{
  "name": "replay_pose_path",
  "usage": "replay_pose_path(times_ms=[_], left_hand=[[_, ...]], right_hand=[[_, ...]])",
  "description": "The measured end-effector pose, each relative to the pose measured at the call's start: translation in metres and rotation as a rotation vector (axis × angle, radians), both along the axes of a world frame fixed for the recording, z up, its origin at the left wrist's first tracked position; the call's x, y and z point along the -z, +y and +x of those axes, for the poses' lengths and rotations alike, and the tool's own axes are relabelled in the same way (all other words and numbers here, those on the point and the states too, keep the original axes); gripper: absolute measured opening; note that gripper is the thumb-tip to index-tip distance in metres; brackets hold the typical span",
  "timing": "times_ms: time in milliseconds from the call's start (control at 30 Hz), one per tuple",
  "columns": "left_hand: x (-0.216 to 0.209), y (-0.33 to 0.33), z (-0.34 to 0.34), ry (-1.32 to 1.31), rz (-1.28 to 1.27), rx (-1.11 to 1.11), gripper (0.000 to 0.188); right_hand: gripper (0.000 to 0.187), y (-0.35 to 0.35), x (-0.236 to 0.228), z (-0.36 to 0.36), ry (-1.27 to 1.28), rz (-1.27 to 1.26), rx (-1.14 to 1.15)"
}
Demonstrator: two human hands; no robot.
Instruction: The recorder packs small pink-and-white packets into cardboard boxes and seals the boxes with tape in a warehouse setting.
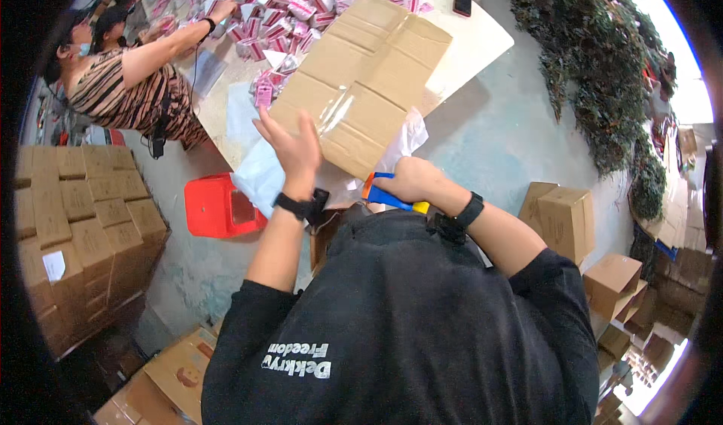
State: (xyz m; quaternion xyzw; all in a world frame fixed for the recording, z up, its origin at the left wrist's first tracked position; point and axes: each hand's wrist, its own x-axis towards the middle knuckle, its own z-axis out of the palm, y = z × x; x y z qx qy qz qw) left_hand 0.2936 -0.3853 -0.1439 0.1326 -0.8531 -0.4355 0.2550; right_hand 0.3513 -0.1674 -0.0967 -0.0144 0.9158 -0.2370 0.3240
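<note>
A flattened brown cardboard sheet [369,79], with creases and a shiny strip of clear tape, lies on the table at an angle before me. My left hand [296,148] is open beside its near left edge, fingers apart and nothing in them. I cannot tell whether it touches the cardboard. My right hand [419,179] is wrapped round a blue hand tool [385,194] with an orange end and a yellow end, close to the sheet's near corner. The fingers hide much of the tool, so its exact kind does not show. Crumpled white plastic [410,133] sticks out under the cardboard.
Small pink-and-white packages [282,22] are heaped across the pale table [478,41]. A person in a striped top [113,79] reaches into them. A red stool [211,207] stands at the left, near stacked cartons [83,207]. More boxes [565,222] and greenery [587,56] are right.
</note>
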Motion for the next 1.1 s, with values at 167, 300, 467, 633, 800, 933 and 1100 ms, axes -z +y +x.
replay_pose_path(times_ms=[167,300,467,633,800,933,1100], left_hand=[[-0.001,0.059,0.074,0.016,-0.274,0.374,0.092],[0.019,0.047,0.052,0.256,-0.333,0.362,0.083],[0.041,0.028,0.055,0.232,-0.466,0.446,0.068],[0.020,0.001,0.061,0.133,-0.675,0.618,0.057],[-0.005,-0.026,0.071,-0.158,-0.890,0.711,0.046],[-0.049,-0.038,0.047,-1.184,-0.504,0.455,0.049],[-0.085,-0.045,0.016,-0.521,-0.835,-0.306,0.054]], right_hand=[[0.067,0.004,0.011,-0.013,-0.012,0.019,-0.147],[0.059,0.041,0.021,-0.026,0.038,0.017,-0.096],[0.058,0.114,0.052,-0.038,-0.022,-0.115,0.308],[0.055,0.191,0.092,-0.091,0.095,-0.006,0.414],[0.040,0.256,0.152,-0.182,0.342,0.084,0.360],[0.036,0.289,0.177,-0.263,0.498,0.008,0.243],[0.035,0.322,0.198,-0.331,0.382,0.193,0.124]])
